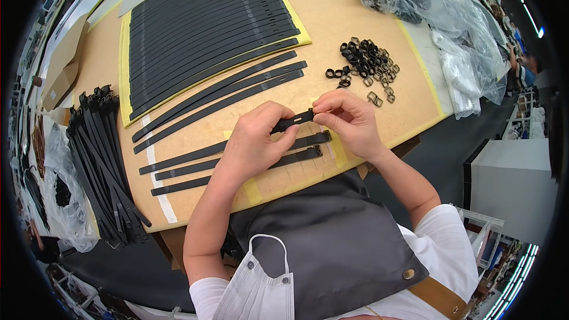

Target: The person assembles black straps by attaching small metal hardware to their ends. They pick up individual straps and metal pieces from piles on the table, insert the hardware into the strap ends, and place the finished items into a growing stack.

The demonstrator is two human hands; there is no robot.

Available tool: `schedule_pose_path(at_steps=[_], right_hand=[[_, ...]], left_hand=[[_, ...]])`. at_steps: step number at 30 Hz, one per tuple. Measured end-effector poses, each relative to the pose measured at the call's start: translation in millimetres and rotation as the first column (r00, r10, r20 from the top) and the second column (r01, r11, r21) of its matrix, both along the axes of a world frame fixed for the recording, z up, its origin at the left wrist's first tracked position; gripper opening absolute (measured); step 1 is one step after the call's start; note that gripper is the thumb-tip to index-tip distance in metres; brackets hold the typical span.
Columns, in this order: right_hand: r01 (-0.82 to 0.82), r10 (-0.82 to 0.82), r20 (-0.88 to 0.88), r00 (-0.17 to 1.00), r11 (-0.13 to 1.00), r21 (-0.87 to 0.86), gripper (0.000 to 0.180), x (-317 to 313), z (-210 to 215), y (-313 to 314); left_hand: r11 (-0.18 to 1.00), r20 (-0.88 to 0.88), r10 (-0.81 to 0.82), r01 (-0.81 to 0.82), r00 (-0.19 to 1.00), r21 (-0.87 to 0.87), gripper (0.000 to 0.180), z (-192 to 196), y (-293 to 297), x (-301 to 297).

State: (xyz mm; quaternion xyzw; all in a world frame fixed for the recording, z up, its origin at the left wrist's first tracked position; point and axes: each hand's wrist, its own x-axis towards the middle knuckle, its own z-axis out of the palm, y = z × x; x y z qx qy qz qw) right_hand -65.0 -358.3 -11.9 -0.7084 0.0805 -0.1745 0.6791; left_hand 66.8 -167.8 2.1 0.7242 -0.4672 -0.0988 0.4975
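Observation:
My left hand (258, 139) pinches a black belt strap (298, 120) close to its slotted end, with thumb and fingers closed on it. At the very tip, my right hand (348, 120) also grips the strap; whether a loop or buckle sits between those fingers I cannot make out. The strap's long tail runs left under my left hand across the table. Just nearer to me lie two more black straps, each with a dark buckle (325, 136) or buckle end (316, 152) at the right. Beyond my hands, several loose straps (237, 98) lie side by side.
A yellow-edged board (201, 29) carries rows of black straps. To the right is a pile of black loops (357, 56) and metal buckles (388, 70). Bundled straps (98, 148) hang over the left table edge. Clear plastic bags (441, 0) lie at the far right.

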Motion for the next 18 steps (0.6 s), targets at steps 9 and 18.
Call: schedule_pose_path(at_steps=[9,18], right_hand=[[-0.188,0.160,-0.166,0.973,0.968,-0.165,0.015,6,14,-3],[-0.224,0.278,-0.336,0.900,0.956,0.191,0.024,14,25,-9]], left_hand=[[0.994,-0.111,-0.028,0.039,0.993,0.098,0.020,2,2,0],[0.992,-0.157,-0.104,0.113,0.982,0.052,0.019,-2,1,-4]])
